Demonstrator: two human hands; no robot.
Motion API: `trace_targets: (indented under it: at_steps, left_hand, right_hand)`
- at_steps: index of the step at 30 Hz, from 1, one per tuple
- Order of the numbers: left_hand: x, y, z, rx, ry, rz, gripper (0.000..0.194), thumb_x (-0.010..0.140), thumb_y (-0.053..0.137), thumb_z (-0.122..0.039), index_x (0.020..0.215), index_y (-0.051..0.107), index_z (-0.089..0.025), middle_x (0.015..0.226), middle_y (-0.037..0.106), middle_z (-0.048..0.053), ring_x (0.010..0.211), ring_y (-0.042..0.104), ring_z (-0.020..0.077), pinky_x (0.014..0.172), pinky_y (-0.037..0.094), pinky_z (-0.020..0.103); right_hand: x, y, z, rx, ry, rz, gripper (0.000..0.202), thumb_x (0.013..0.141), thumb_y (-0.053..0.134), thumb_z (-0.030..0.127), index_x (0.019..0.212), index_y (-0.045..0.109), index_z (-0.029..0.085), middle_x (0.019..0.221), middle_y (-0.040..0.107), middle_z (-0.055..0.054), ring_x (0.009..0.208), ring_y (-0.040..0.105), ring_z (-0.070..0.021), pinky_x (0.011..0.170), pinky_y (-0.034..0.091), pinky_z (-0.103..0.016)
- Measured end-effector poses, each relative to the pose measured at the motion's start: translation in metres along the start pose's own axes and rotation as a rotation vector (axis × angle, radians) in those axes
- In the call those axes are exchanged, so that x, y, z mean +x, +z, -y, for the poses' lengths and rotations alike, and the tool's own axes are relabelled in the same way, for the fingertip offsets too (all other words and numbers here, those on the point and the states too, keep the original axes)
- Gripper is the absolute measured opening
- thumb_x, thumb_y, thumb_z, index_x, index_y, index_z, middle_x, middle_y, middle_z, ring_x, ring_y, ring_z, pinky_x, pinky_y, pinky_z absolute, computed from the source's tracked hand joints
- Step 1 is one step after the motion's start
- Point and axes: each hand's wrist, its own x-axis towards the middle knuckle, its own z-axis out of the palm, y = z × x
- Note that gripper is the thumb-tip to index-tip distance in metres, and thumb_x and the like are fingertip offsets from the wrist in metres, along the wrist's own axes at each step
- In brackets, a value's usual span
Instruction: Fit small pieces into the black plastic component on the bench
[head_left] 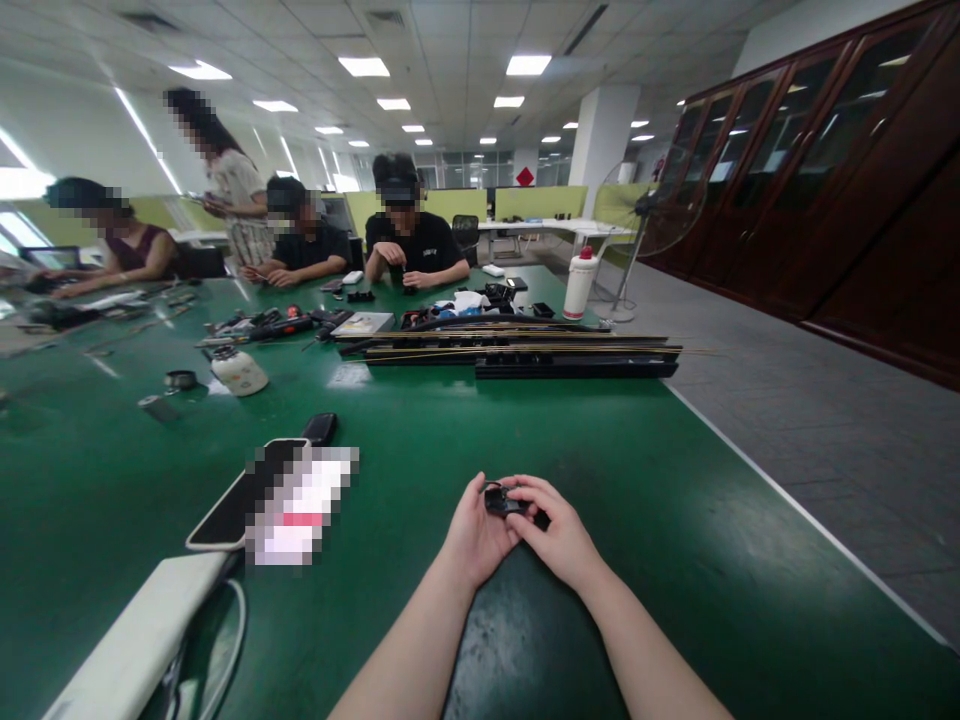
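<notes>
The counter (pixel 405 430) is lit from above by ceiling panels (pixel 528 65) and from its left by washed-out windows (pixel 15 182). Soft glare is thrown onto its near surface. To its right, dim cabinets (pixel 810 190) are stretched by wide-angle distortion. Beyond it, heads (pixel 394 167) are masked by mosaic; its far left end is blurred.

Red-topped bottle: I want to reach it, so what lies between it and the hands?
The head view shows long black strips and thin golden rods, then green tabletop.
</notes>
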Motion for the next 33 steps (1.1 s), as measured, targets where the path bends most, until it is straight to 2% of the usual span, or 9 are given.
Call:
trace_targets:
  at_steps: [9,17,22,28,33]
  left_hand:
    - [0.002,-0.001,0.0,0.037,-0.018,-0.005,0.042,0.088,0.036,-0.044,0.087,0.06,-0.01,0.079,0.066,0.01,0.07,0.064,0.0176,0.069,0.047,0.028]
    - [0.001,-0.002,-0.001,0.001,-0.017,0.029,0.035,0.087,0.04,-0.042,0.087,0.06,-0.013,0.082,0.066,0.009,0.073,0.065,0.0189,0.069,0.047,0.029]
    - [0.002,-0.003,-0.001,-0.017,-0.016,0.002,0.036,0.086,0.041,-0.042,0.091,0.06,-0.012,0.086,0.066,0.01,0.08,0.065,0.0218,0.074,0.047,0.032]
    - [0.002,-0.003,-0.002,-0.035,-0.013,-0.023,0.036,0.086,0.043,-0.041,0.087,0.062,-0.011,0.087,0.066,0.012,0.08,0.064,0.0204,0.078,0.046,0.032]
    - [0.002,-0.006,-0.002,-0.023,-0.017,-0.016,0.036,0.086,0.043,-0.042,0.089,0.062,-0.011,0.089,0.067,0.014,0.078,0.064,0.0201,0.078,0.046,0.033]
  right_hand:
    - [0.0,0.0,-0.001,0.062,-0.006,-0.013,0.024,0.073,0.059,0.018,0.095,0.064,0.026,0.114,0.058,-0.007,0.109,0.053,-0.0219,0.096,0.04,-0.042]
    - [0.001,-0.002,0.002,0.094,-0.005,-0.007,0.024,0.074,0.058,0.018,0.095,0.064,0.027,0.114,0.057,-0.005,0.11,0.052,-0.021,0.098,0.038,-0.041]
    - [0.002,-0.001,-0.005,0.119,0.066,-0.071,0.02,0.073,0.061,0.023,0.093,0.065,0.026,0.114,0.058,-0.006,0.11,0.052,-0.0216,0.099,0.036,-0.042]
    - [0.005,-0.003,-0.015,0.298,0.162,-0.131,0.025,0.071,0.064,0.037,0.093,0.066,0.024,0.116,0.059,-0.007,0.109,0.053,-0.0241,0.09,0.045,-0.04]
    - [0.007,-0.005,-0.01,0.464,0.287,-0.181,0.036,0.064,0.069,0.042,0.094,0.065,0.023,0.097,0.068,-0.005,0.089,0.063,-0.022,0.084,0.048,-0.04]
